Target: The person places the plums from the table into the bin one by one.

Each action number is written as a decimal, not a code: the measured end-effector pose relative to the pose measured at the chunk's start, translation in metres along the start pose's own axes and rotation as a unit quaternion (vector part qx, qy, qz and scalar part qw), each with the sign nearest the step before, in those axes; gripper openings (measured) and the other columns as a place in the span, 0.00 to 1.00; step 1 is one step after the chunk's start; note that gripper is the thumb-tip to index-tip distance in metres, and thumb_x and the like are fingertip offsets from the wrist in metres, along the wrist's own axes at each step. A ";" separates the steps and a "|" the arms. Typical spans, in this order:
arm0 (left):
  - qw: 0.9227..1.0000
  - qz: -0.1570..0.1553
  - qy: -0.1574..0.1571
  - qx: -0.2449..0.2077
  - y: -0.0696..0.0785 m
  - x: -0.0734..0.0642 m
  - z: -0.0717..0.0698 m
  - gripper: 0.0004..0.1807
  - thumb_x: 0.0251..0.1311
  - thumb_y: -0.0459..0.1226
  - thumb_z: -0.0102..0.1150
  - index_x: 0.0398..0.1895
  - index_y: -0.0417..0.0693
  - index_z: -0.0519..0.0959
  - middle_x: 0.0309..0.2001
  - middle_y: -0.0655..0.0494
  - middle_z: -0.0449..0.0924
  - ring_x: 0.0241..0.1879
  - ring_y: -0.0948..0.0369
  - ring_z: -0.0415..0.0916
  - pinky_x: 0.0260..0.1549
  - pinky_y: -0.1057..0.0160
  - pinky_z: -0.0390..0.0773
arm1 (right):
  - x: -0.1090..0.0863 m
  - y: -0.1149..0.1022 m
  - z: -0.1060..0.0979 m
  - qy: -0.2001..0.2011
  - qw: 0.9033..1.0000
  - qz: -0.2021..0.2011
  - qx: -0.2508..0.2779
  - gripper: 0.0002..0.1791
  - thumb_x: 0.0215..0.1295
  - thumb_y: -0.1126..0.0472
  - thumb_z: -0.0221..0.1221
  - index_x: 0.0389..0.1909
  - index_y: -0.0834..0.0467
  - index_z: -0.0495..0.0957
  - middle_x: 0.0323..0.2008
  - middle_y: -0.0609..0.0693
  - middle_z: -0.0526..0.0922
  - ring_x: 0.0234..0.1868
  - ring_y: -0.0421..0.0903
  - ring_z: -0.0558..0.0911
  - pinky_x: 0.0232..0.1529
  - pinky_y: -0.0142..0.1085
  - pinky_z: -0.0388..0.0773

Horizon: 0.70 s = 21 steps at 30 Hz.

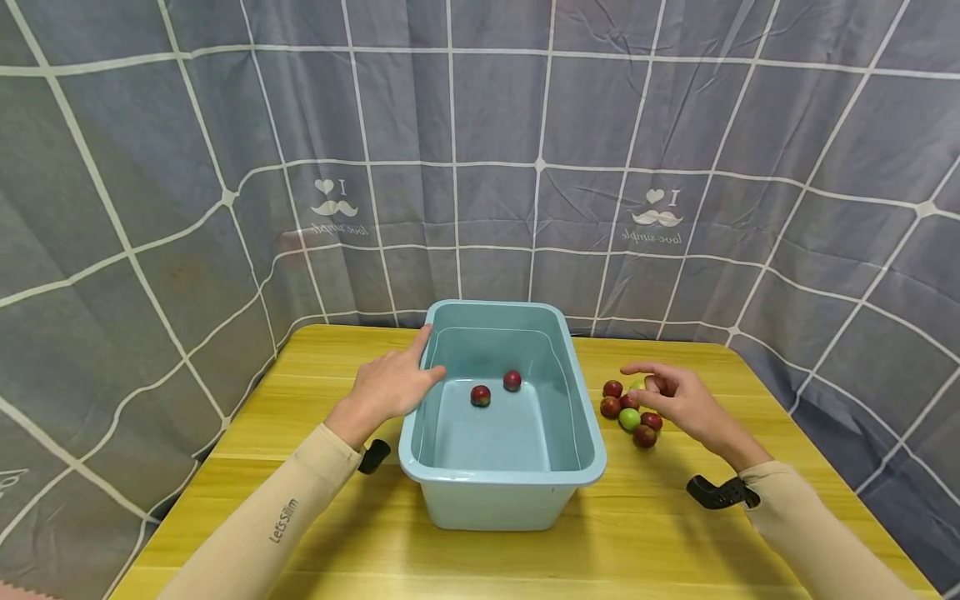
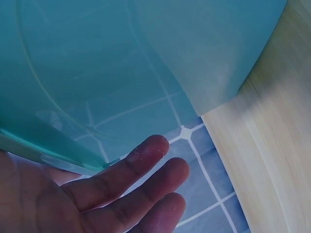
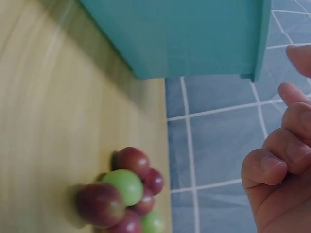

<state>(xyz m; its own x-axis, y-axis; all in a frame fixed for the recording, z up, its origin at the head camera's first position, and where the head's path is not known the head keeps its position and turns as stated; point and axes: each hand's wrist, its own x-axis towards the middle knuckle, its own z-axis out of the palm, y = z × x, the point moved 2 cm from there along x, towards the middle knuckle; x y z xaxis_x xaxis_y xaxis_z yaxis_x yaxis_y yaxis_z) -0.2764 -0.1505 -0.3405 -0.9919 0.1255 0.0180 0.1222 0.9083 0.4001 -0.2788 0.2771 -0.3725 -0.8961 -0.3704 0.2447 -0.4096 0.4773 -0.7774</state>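
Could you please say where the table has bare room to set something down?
The table is bare in front of the basin, between the forearms, and beyond the left hand toward the far-left corner. It is crowded right of the basin, where fruits lie by the right hand.

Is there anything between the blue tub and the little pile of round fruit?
Nothing but a bare strip of wooden tabletop lies between the tub and the fruit pile; the right wrist view shows it.

Both sleeved forearms (image 1: 273, 512) angle toward the far edge of the tabletop (image 1: 637, 533): left hand (image 1: 390, 385) on the left-edge side, fingers extended; right hand (image 1: 686, 407) nearer the right edge, index extended, others curled.
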 end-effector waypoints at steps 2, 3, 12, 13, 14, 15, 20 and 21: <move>1.000 0.000 0.000 -0.001 0.000 0.000 0.000 0.44 0.66 0.59 0.43 0.83 0.64 0.42 0.39 0.50 0.83 0.32 0.53 0.78 0.23 0.56 0.71 | -0.004 0.005 0.002 0.006 1.000 -0.001 0.009 0.20 0.70 0.60 0.62 0.61 0.59 0.77 0.22 0.47 0.69 0.22 0.50 0.70 0.23 0.37 0.71; 1.000 0.001 0.000 -0.001 0.000 0.000 0.000 0.44 0.66 0.59 0.43 0.83 0.64 0.42 0.40 0.50 0.83 0.32 0.53 0.78 0.23 0.56 0.71 | -0.005 0.008 0.003 0.009 1.000 -0.001 0.014 0.20 0.70 0.60 0.61 0.61 0.59 0.77 0.22 0.47 0.69 0.22 0.50 0.70 0.24 0.36 0.72; 1.000 0.000 -0.001 -0.003 -0.001 0.000 0.000 0.44 0.67 0.60 0.42 0.83 0.65 0.41 0.37 0.50 0.82 0.31 0.53 0.78 0.23 0.56 0.71 | -0.019 0.034 0.009 0.047 0.997 0.017 0.052 0.21 0.70 0.62 0.61 0.60 0.66 0.75 0.20 0.43 0.68 0.18 0.41 0.65 0.19 0.36 0.65; 1.000 0.001 -0.001 -0.003 -0.001 0.000 0.000 0.44 0.67 0.59 0.42 0.83 0.65 0.41 0.36 0.51 0.82 0.31 0.53 0.78 0.23 0.56 0.71 | -0.020 0.037 0.010 0.051 0.997 0.025 0.052 0.22 0.70 0.62 0.61 0.61 0.67 0.75 0.20 0.43 0.67 0.18 0.40 0.64 0.19 0.36 0.65; 1.000 0.001 -0.002 -0.004 -0.001 0.000 0.000 0.44 0.67 0.59 0.42 0.83 0.65 0.41 0.35 0.51 0.82 0.31 0.53 0.77 0.23 0.56 0.71 | -0.021 0.040 0.010 0.054 0.997 0.032 0.052 0.23 0.70 0.61 0.62 0.61 0.68 0.74 0.20 0.43 0.67 0.18 0.40 0.64 0.19 0.36 0.65; 1.000 0.001 -0.003 -0.004 -0.001 0.001 0.000 0.44 0.67 0.59 0.42 0.83 0.65 0.41 0.34 0.51 0.81 0.30 0.53 0.77 0.23 0.56 0.71 | -0.023 0.042 0.011 0.056 0.996 0.040 0.051 0.23 0.70 0.61 0.62 0.61 0.68 0.74 0.20 0.42 0.67 0.17 0.40 0.64 0.19 0.36 0.65; 1.000 -0.004 -0.006 -0.003 -0.001 0.001 0.001 0.44 0.67 0.59 0.42 0.83 0.65 0.40 0.31 0.52 0.80 0.30 0.53 0.77 0.23 0.56 0.70 | -0.028 0.053 0.012 0.062 0.995 0.057 0.049 0.24 0.69 0.59 0.63 0.61 0.68 0.74 0.20 0.43 0.65 0.17 0.40 0.63 0.19 0.36 0.64; 1.000 -0.005 -0.007 -0.003 0.000 0.001 0.001 0.44 0.67 0.59 0.42 0.83 0.65 0.40 0.31 0.52 0.79 0.29 0.54 0.77 0.23 0.56 0.70 | -0.029 0.055 0.012 0.063 0.995 0.058 0.048 0.24 0.69 0.59 0.63 0.61 0.68 0.74 0.19 0.43 0.65 0.17 0.41 0.63 0.19 0.36 0.64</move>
<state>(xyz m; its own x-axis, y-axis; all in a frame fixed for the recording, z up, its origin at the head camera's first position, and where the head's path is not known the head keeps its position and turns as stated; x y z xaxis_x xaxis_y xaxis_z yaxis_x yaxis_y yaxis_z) -0.2776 -0.1501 -0.3419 -0.9926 0.1216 0.0011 0.1116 0.9074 0.4052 -0.2731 0.3042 -0.4290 -0.9531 -0.2121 0.2161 -0.2895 0.4298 -0.8552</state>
